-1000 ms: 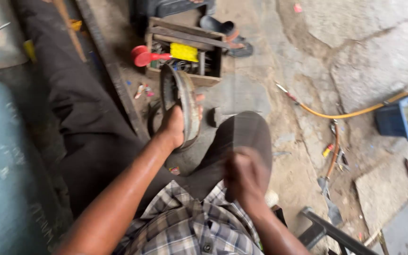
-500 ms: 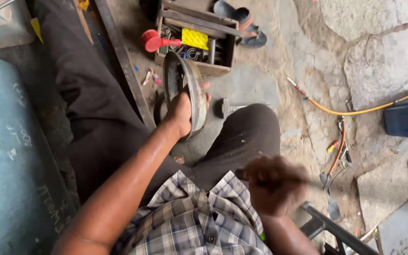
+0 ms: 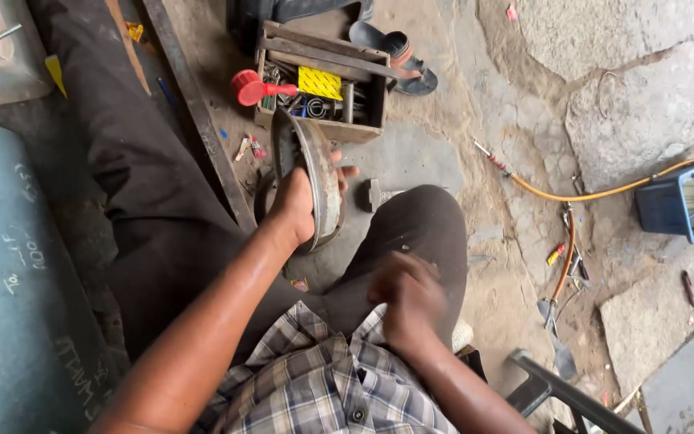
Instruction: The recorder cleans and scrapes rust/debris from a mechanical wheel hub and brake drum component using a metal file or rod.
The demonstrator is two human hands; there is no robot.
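Note:
My left hand [image 3: 299, 205] grips a round, dirty metal wheel rim [image 3: 315, 181], holding it upright on its edge on the ground between my knees. My right hand [image 3: 407, 297] hovers near my chest above my right thigh, blurred, with its fingers curled; I cannot tell whether anything is in it. I wear dark trousers and a checked shirt.
A wooden toolbox [image 3: 323, 80] with a red-handled tool [image 3: 255, 87] and a yellow block lies just beyond the rim. A sandal [image 3: 399, 56] is behind it. An orange hose [image 3: 572, 193] runs right toward a blue box [image 3: 688, 201]. A metal bar [image 3: 194, 112] lies at left.
My view has shifted downward and closer. My right hand has moved down and to the right above my thigh. The left hand still holds the rim upright.

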